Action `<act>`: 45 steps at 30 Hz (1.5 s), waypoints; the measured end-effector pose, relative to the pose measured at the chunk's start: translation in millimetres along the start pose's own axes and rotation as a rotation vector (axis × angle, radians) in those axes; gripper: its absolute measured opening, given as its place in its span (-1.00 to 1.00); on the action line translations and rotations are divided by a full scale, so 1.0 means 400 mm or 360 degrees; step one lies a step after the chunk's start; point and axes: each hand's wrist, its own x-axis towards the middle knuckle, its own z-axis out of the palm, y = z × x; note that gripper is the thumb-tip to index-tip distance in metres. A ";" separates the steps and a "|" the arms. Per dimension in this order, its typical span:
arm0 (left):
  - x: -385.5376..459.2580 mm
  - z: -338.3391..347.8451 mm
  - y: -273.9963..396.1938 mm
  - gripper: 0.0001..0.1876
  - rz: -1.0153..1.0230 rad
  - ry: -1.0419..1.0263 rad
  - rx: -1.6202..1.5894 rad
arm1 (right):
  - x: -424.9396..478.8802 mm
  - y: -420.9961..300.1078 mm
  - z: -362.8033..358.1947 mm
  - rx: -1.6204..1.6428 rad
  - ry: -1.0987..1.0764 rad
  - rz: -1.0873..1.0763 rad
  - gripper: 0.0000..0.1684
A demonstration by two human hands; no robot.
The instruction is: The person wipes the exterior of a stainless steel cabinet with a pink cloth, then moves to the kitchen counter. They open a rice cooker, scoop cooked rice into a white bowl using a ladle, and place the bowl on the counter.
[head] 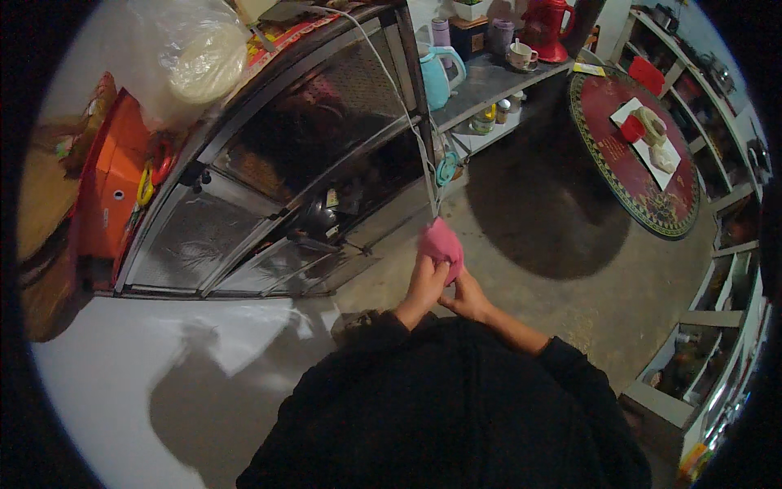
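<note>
A bunched pink cloth (441,239) is in front of my body, its folds gathered into a small bundle. My left hand (426,280) grips it from the left, with the fingers curled into the fabric. My right hand (469,296) holds its lower right edge, close against the left one; some of its fingers are hidden. White cords (431,189) come down to the top of the cloth. Whether they are tied to it I cannot tell.
On the left stands a cabinet with framed panels (305,140); a plastic bag (204,67) rests on top. Behind, a shelf (489,79) carries a light-blue kettle (437,79) and a red jug (545,30). To the right are a round red table (602,122) and shelving (708,318).
</note>
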 end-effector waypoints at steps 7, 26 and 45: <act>0.253 -0.008 -0.047 -0.68 0.0009 0.0278 0.0146 | 0.009 -0.057 -0.010 -0.0202 0.0047 -0.0004 -0.12; 0.418 -0.022 -0.064 -0.63 0.0028 0.0460 0.0271 | 0.015 -0.049 0.044 -0.0321 0.0072 -0.0081 -0.08; 0.022 -0.228 -0.093 -0.65 -0.0522 -0.0259 -0.1001 | 0.048 -0.178 0.044 -0.0189 0.0020 -0.0014 -0.18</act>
